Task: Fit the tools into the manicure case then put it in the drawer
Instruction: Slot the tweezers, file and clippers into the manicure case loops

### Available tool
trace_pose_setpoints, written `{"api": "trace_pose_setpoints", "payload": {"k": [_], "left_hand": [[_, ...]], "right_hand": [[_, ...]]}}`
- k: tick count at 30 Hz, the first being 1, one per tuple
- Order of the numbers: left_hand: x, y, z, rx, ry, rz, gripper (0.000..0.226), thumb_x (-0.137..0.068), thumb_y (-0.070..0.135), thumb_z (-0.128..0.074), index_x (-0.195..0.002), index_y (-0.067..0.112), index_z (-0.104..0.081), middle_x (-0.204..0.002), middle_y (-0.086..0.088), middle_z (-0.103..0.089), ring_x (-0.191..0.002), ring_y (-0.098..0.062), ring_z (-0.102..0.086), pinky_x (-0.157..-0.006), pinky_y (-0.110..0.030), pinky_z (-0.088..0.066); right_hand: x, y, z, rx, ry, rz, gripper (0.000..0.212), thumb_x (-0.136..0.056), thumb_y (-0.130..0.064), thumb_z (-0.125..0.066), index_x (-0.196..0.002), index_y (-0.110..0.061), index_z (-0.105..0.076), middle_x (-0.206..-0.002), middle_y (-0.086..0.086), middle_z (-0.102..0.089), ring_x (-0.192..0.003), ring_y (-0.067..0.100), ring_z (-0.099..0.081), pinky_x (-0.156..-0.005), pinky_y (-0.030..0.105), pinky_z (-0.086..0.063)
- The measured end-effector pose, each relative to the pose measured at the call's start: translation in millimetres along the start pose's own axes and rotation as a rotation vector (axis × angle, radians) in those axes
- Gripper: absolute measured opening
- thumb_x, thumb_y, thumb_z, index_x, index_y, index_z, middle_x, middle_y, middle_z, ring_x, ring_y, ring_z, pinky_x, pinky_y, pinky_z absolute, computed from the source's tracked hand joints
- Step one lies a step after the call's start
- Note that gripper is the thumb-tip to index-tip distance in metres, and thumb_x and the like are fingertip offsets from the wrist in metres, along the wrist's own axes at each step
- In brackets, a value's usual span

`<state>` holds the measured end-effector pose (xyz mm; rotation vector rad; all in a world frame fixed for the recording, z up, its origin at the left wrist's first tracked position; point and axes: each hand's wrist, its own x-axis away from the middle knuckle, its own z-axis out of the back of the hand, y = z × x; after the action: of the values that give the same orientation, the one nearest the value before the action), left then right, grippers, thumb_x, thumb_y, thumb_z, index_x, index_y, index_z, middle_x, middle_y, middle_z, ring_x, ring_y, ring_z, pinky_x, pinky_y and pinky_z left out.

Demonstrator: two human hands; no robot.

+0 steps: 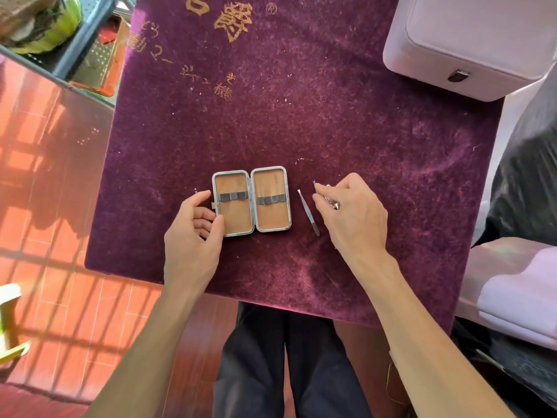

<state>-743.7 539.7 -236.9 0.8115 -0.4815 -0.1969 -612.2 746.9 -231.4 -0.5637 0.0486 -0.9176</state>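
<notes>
A small metal-framed manicure case lies flat and wide open on the purple velvet cloth, its tan lining crossed by grey elastic bands with no tools under them. My left hand grips the case's lower left edge, thumb on its frame. Silver tweezers lie on the cloth just right of the case. My right hand is right of the tweezers, fingers pinched on a small shiny metal tool, mostly hidden by the fingers.
A pale lilac box with a metal latch stands at the back right corner. A lilac surface lies at the right edge. Orange tiled floor lies to the left, and my dark trousers show below the front edge.
</notes>
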Motion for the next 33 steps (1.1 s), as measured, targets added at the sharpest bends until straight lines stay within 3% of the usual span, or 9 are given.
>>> {"api": "trace_pose_setpoints", "payload": {"k": [3, 9, 13, 15, 18, 21, 27, 30, 33], "left_hand": [[-4.0, -2.0, 7.8, -0.015, -0.032, -0.008, 0.046, -0.093, 0.015, -0.069, -0.133, 0.032, -0.057, -0.090, 0.010, -0.065, -0.073, -0.001, -0.062, -0.070, -0.005, -0.049], [-9.8, -2.5, 15.7, -0.081, -0.113, -0.075, 0.055, -0.088, 0.015, -0.072, -0.138, 0.030, -0.053, -0.094, 0.009, -0.059, -0.075, -0.005, -0.059, -0.069, -0.010, -0.050], [-9.8, 7.4, 13.3, -0.253, -0.012, -0.339, 0.048, -0.087, 0.007, -0.065, -0.133, 0.013, -0.058, -0.118, -0.005, -0.050, -0.104, -0.013, -0.049, -0.092, -0.018, -0.045], [-7.6, 12.0, 10.4, -0.264, -0.008, -0.451, 0.042, -0.087, 0.008, -0.061, -0.129, 0.011, -0.061, -0.119, -0.008, -0.052, -0.109, -0.014, -0.044, -0.098, -0.014, -0.037], [-7.4, 19.3, 2.9, -0.206, -0.123, -0.535, 0.037, -0.088, 0.010, -0.061, -0.125, 0.011, -0.064, -0.112, -0.003, -0.057, -0.102, -0.013, -0.047, -0.095, -0.012, -0.037], [-10.8, 23.0, -5.5, -0.182, -0.225, -0.569, 0.033, -0.089, 0.003, -0.066, -0.121, 0.009, -0.067, -0.106, -0.003, -0.062, -0.097, -0.015, -0.054, -0.091, -0.022, -0.045], [-19.9, 13.2, -7.9, -0.175, -0.299, -0.525, 0.031, -0.092, 0.001, -0.063, -0.122, 0.008, -0.067, -0.104, 0.001, -0.059, -0.093, -0.008, -0.052, -0.087, -0.023, -0.049], [-19.0, 15.1, -7.0, -0.147, -0.296, -0.520, 0.029, -0.092, 0.001, -0.063, -0.120, 0.009, -0.067, -0.101, 0.002, -0.059, -0.090, -0.009, -0.054, -0.085, -0.023, -0.049], [-17.6, 18.8, -4.0, -0.150, -0.279, -0.542, 0.027, -0.091, -0.001, -0.065, -0.117, 0.008, -0.069, -0.098, -0.001, -0.062, -0.087, -0.011, -0.055, -0.083, -0.023, -0.050]], "right_hand": [[-4.2, -3.6, -0.7, 0.018, -0.014, -0.012, 0.014, -0.098, -0.031, -0.074, -0.104, -0.026, -0.086, -0.086, -0.005, -0.061, -0.071, 0.017, -0.057, -0.064, 0.029, -0.037], [-9.8, -23.8, -10.8, 0.147, 0.020, -0.098, 0.012, -0.093, -0.026, -0.074, -0.093, -0.018, -0.082, -0.094, 0.005, -0.070, -0.081, 0.036, -0.069, -0.068, 0.035, -0.036], [-12.2, -34.5, -19.0, 0.256, 0.025, -0.135, 0.015, -0.091, -0.025, -0.072, -0.100, -0.016, -0.082, -0.099, 0.009, -0.073, -0.086, 0.041, -0.070, -0.068, 0.038, -0.036], [-13.1, -36.6, -18.8, 0.271, 0.016, -0.165, 0.017, -0.092, -0.025, -0.071, -0.103, -0.018, -0.082, -0.101, 0.008, -0.075, -0.089, 0.040, -0.071, -0.069, 0.038, -0.038], [-12.4, -34.6, -10.4, 0.262, -0.026, -0.172, 0.017, -0.095, -0.028, -0.071, -0.106, -0.026, -0.084, -0.108, 0.005, -0.075, -0.095, 0.039, -0.071, -0.073, 0.040, -0.047], [-10.9, -35.0, -2.3, 0.304, -0.073, -0.158, 0.016, -0.095, -0.030, -0.071, -0.103, -0.030, -0.086, -0.107, 0.005, -0.077, -0.094, 0.042, -0.071, -0.077, 0.044, -0.054], [-15.8, -39.4, -7.4, 0.415, -0.088, -0.137, 0.016, -0.089, -0.023, -0.068, -0.088, -0.019, -0.083, -0.085, 0.012, -0.076, -0.080, 0.044, -0.070, -0.065, 0.037, -0.043], [-14.2, -36.9, -12.5, 0.378, -0.033, -0.124, 0.014, -0.089, -0.022, -0.070, -0.087, -0.013, -0.081, -0.086, 0.009, -0.075, -0.080, 0.041, -0.069, -0.064, 0.036, -0.038], [-14.0, -34.2, -15.1, 0.302, -0.005, -0.152, 0.014, -0.088, -0.025, -0.071, -0.090, -0.014, -0.080, -0.090, 0.008, -0.076, -0.084, 0.040, -0.071, -0.066, 0.037, -0.043]]}}
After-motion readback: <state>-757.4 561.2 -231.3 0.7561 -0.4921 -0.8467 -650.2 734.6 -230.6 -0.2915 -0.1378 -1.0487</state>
